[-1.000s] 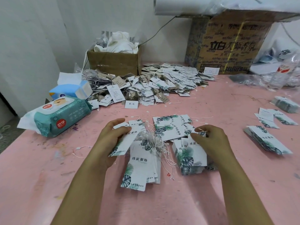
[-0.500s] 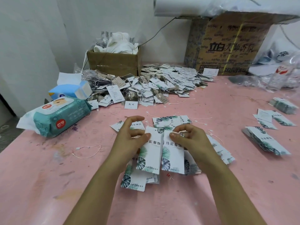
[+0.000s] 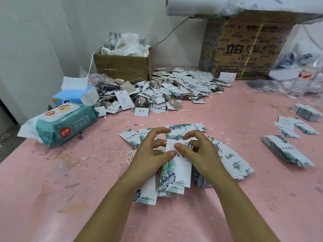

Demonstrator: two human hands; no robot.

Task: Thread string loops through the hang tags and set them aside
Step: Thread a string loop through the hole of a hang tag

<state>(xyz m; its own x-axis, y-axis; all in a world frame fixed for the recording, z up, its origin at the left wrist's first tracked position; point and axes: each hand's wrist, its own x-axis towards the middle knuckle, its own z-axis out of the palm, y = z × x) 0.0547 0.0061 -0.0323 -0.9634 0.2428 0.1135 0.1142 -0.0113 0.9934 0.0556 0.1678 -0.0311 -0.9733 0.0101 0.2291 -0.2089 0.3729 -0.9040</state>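
Hands have closed together: left hand (image 3: 152,154) and right hand (image 3: 201,151) now both pinch one hang tag (image 3: 178,170) at its far end, thumb against finger. Threading probably next.

counter (image 3: 52,203) pink, stained | under left hand (image 3: 150,154), right hand (image 3: 202,154): fanned leaf-print hang tags (image 3: 232,161) | left: string loop (image 3: 94,163), wet-wipes pack (image 3: 61,126) | beyond: tag heap (image 3: 157,91), cardboard boxes (image 3: 122,67) | right: tag stacks (image 3: 288,152)
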